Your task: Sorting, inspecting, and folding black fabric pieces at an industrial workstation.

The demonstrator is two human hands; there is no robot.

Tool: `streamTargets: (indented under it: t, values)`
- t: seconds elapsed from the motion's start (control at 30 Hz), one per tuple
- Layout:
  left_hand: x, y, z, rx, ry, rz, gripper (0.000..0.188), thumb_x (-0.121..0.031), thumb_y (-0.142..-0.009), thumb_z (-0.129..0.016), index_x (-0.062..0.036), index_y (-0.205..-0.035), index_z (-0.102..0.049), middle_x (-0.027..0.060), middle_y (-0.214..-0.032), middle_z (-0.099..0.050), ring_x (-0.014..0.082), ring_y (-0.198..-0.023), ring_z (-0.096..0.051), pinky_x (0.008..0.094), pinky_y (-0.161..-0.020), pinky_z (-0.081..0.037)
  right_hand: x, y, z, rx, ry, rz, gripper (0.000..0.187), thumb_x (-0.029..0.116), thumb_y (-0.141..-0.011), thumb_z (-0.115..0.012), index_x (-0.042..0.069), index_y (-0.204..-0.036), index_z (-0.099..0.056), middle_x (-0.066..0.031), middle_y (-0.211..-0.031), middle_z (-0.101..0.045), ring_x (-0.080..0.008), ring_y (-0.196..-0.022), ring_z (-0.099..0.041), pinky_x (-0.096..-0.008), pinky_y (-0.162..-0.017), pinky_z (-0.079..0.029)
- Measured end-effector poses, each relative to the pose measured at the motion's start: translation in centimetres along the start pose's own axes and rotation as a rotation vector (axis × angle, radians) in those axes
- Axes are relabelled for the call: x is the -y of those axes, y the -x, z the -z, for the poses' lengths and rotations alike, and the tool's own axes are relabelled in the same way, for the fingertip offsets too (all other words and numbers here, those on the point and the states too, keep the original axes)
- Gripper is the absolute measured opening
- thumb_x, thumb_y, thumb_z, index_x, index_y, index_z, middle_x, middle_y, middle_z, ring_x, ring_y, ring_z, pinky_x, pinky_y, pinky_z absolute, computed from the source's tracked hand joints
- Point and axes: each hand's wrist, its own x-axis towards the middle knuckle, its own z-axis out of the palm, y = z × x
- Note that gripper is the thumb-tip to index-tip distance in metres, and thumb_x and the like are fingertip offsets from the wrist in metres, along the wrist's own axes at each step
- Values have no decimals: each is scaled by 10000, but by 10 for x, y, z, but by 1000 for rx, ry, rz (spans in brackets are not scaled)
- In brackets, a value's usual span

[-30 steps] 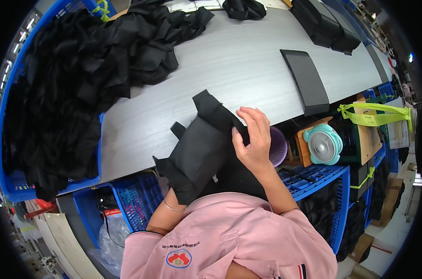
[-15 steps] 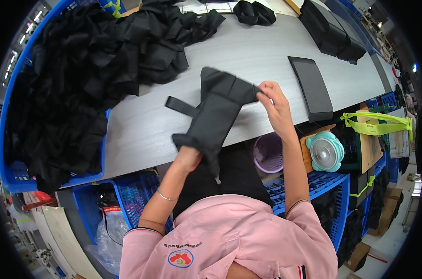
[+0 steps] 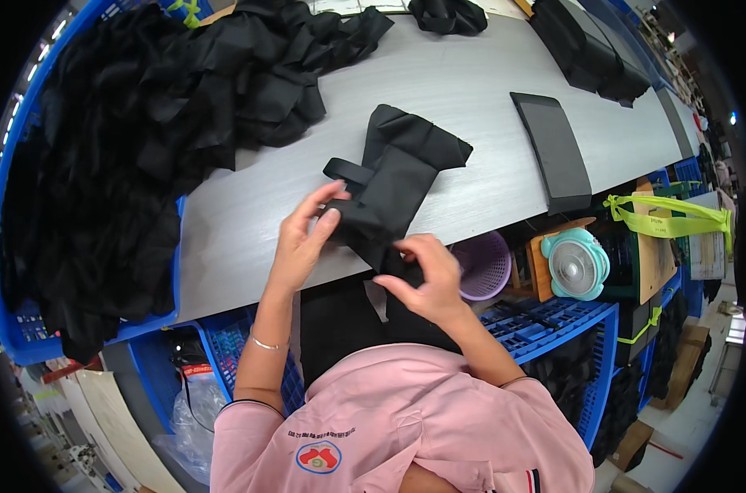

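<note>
A black sewn fabric piece [image 3: 399,185] with a short strap loop [image 3: 348,172] lies on the grey table in front of me, its lower corner at the near edge. My left hand [image 3: 301,244] holds a fold on its left side between thumb and fingers, close to the loop. At the lower right corner, my right hand [image 3: 430,278] has the cloth between its bent index finger and thumb. The fabric partly hides the fingertips of both hands. The upper end of the piece lies spread out, untouched.
A blue basket [image 3: 178,255] heaped with black fabric pieces [image 3: 135,156] stands at left. A flat black panel [image 3: 554,152] and a black stack [image 3: 591,53] lie right, another black bundle [image 3: 448,16] behind. Below the edge are a purple bin [image 3: 484,267] and a small fan [image 3: 577,264].
My right hand has let go of the upper right corner and come down to the lower end. My left hand has moved up to the left side, and the piece now rests flatter.
</note>
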Motion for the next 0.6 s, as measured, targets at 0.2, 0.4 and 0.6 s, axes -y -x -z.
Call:
streamTargets:
  t: [0.2,0.4,0.6]
  values:
    - [-7,-29,7,527,-119,314,341,-270,-1017,-579,-11,-1224,-662,2,-992,-650,82,-916,-551,242,-853,-452,-56,2,-19,48,277,-74,189,38,-748,-745,32,-915,-656,-88,-860,-594,-303,-761,-605,-401,-652,-484]
    - [6,-39,-15,691,18,537,205,-176,-853,-802,-51,-859,-640,-73,-762,-557,18,-698,-472,199,-651,-412,-50,-8,-26,23,473,19,161,30,-703,-751,37,-844,-675,-76,-886,-586,-289,-772,-604,-397,-655,-494]
    - [-10,-34,-21,672,-190,243,173,-77,-810,-796,-10,-844,-640,-38,-800,-544,52,-695,-468,234,-639,-410,-50,-4,0,56,217,-237,186,96,-751,-797,10,-866,-678,-85,-874,-601,-268,-757,-622,-342,-655,-503]
